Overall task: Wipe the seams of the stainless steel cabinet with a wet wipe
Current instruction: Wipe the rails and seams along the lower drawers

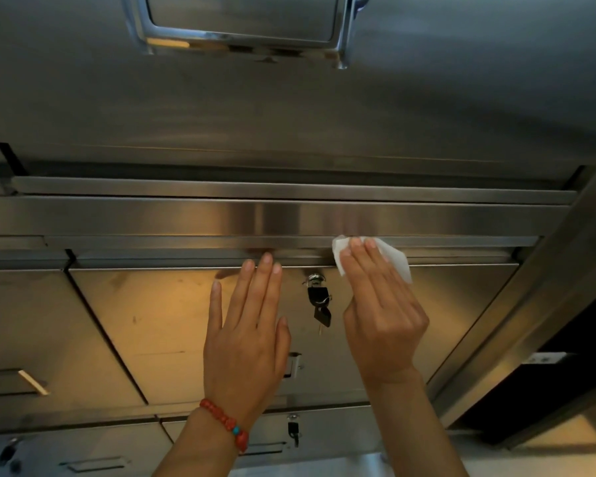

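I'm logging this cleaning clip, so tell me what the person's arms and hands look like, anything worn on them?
Both forearms are bare, with no sleeves or gloves in view. The left hand has a red beaded bracelet with a turquoise bead at its wrist. The right hand and its wrist carry nothing.

Bare steel seam (152,241) leftward; dangling keys (319,301) (between both hands) below.

The cabinet (289,132) was brushed silver-grey steel, glowing amber on the door (159,325) below its seam. The wipe (398,261) was white. Black keys (319,304) hung on the door. The bracelet (226,425) was red with a turquoise bead.
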Tool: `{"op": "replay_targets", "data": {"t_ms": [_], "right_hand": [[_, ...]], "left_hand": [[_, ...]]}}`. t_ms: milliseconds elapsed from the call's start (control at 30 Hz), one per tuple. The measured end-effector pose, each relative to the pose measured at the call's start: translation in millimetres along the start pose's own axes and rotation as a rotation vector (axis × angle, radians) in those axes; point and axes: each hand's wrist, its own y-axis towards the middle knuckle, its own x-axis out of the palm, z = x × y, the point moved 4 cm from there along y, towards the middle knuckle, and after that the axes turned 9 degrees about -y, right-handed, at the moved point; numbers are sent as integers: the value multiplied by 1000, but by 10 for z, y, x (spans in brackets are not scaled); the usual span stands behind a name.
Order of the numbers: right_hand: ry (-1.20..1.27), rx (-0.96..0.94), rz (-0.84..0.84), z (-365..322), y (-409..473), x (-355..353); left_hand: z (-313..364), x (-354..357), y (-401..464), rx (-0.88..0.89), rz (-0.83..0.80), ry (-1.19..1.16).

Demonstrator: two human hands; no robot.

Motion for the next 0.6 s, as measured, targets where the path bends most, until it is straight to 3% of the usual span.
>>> {"op": "replay_targets", "data": {"t_ms": [267,600], "right_hand": [[0,-131,-20,162,31,-63],[-6,-105,-39,298,10,-83]], "left_hand": [[44,3,4,-12,14,1],[57,37,12,-29,28,12]]}}
